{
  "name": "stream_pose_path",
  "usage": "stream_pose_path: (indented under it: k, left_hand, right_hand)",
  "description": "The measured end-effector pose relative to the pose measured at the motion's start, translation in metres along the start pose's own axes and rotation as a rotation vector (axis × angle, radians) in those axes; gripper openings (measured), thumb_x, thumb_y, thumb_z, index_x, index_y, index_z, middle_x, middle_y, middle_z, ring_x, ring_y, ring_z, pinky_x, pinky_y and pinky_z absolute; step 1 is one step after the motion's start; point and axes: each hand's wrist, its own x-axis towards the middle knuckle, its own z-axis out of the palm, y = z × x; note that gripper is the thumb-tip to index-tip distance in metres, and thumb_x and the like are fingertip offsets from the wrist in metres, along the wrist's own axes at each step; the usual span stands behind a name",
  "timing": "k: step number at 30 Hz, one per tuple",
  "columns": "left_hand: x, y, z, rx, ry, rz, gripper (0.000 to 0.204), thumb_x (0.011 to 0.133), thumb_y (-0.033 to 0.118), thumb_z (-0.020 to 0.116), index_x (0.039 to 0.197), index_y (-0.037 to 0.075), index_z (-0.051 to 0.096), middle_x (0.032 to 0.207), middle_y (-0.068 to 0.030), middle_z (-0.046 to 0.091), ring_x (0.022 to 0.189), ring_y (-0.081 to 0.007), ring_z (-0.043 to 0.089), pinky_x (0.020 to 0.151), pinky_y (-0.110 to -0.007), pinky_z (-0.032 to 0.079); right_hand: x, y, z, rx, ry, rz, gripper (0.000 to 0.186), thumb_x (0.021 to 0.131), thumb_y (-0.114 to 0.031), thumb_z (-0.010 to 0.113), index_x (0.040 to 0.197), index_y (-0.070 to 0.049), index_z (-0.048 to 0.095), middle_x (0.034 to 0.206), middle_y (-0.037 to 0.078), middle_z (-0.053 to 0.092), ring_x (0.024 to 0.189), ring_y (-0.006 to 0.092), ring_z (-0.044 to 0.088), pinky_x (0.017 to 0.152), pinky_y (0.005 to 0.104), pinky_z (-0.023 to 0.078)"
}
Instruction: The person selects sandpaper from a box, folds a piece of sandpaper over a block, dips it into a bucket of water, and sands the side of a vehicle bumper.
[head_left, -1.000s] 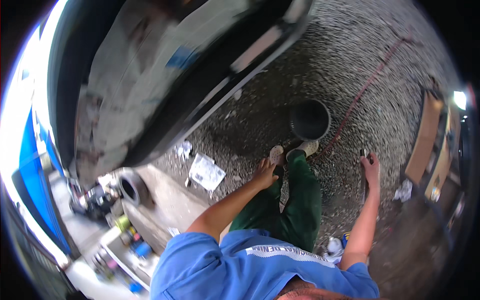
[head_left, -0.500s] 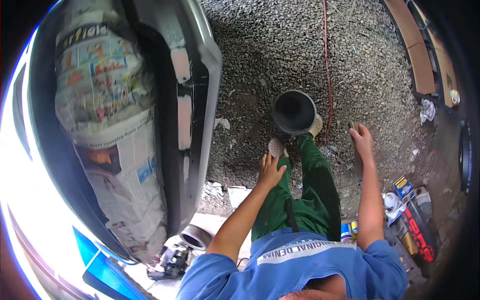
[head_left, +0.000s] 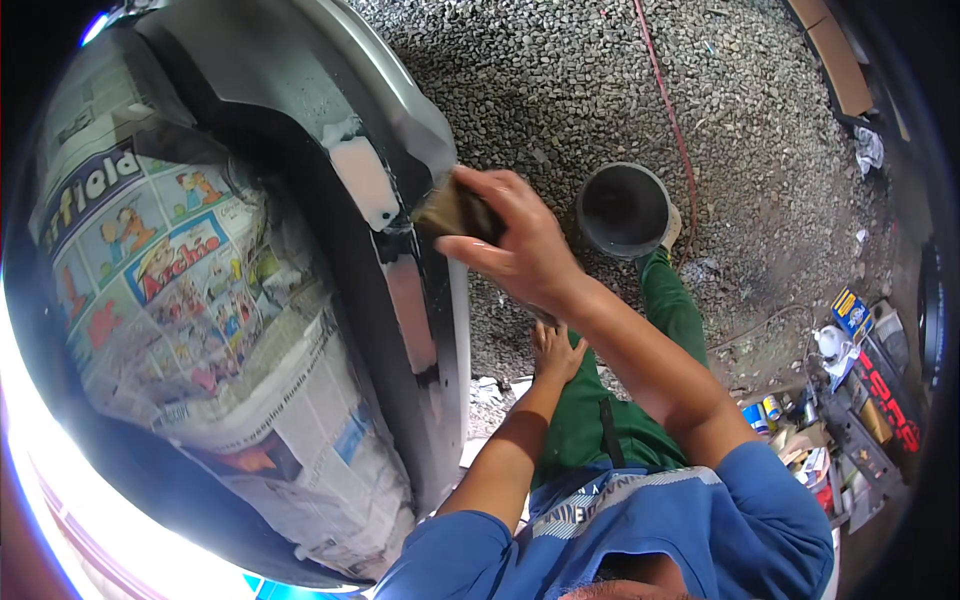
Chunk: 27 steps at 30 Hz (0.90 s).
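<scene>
My right hand (head_left: 535, 245) reaches across my body and grips a flat brown pad (head_left: 458, 210), blurred by motion, between thumb and fingers. The pad is at the edge of a grey and black car panel (head_left: 432, 140); whether it touches the panel, I cannot tell. Just left of the pad lies a pale pink filler patch (head_left: 363, 183), with a longer pink patch (head_left: 408, 315) below it. My left hand (head_left: 557, 352) rests on my green-trousered knee, fingers apart and holding nothing.
Newspaper (head_left: 190, 270) covers the area inside the panel on the left. A dark bucket (head_left: 586, 222) stands on gravel by my foot. A red cord (head_left: 660, 85) runs beyond it. Cans, tools and boxes (head_left: 850, 420) clutter the right, with cardboard (head_left: 838, 65) farther off.
My right hand has swung from the right side over to the panel at left, carrying the pad. The view has shifted toward the panel. My left hand stays on the knee.
</scene>
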Motion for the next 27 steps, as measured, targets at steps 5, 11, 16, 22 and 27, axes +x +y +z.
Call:
stream_pose_path:
  k: [5,11,16,22,27]
  left_hand:
    - [0.012,-0.024,-0.015,-0.323,-0.157,0.042,0.079,0.101,0.047,0.054,0.163,0.007,0.025,0.169,-0.0197,0.019,0.158,-0.0398,0.006,0.127,-0.054,0.016]
    - [0.013,-0.059,0.014,-0.027,0.195,0.176,0.077,0.101,0.054,0.056,0.155,0.001,0.043,0.161,-0.0299,0.034,0.152,-0.0498,0.023,0.123,-0.067,0.012]
    - [0.019,-0.075,0.029,-0.279,-0.097,0.123,0.096,0.095,0.06,0.06,0.164,0.008,0.019,0.17,-0.0168,0.018,0.157,-0.0351,0.013,0.128,-0.046,0.014]
    - [0.027,-0.068,0.003,-0.301,-0.183,0.084,0.089,0.097,0.058,0.053,0.165,0.011,0.019,0.171,-0.0171,0.016,0.157,-0.0385,0.009,0.128,-0.051,0.011]
    - [0.026,-0.056,-0.006,-0.314,-0.228,0.102,0.084,0.099,0.057,0.046,0.165,0.013,0.019,0.172,-0.0175,0.014,0.158,-0.0414,0.005,0.127,-0.055,0.01]
  right_hand:
    - [0.055,0.004,0.066,-0.075,0.147,-0.158,0.076,0.081,-0.032,0.087,0.145,-0.007,0.055,0.13,0.019,0.059,0.12,0.037,0.058,0.103,0.043,0.049]
    - [0.015,0.013,0.088,-0.049,0.144,-0.223,0.078,0.078,-0.031,0.087,0.144,-0.005,0.055,0.127,0.02,0.058,0.116,0.0376,0.055,0.099,0.0465,0.049]
    - [0.067,0.014,0.084,-0.044,0.189,-0.261,0.079,0.078,-0.029,0.088,0.147,-0.008,0.055,0.132,0.018,0.059,0.117,0.0359,0.058,0.102,0.0455,0.048]
    - [0.049,0.019,0.086,-0.056,0.152,-0.289,0.081,0.078,-0.031,0.088,0.148,-0.007,0.055,0.133,0.018,0.058,0.118,0.0362,0.057,0.104,0.047,0.047]
    - [0.067,0.027,0.077,-0.069,0.207,-0.262,0.078,0.08,-0.033,0.087,0.147,-0.007,0.056,0.133,0.021,0.058,0.119,0.0365,0.058,0.104,0.0451,0.047]
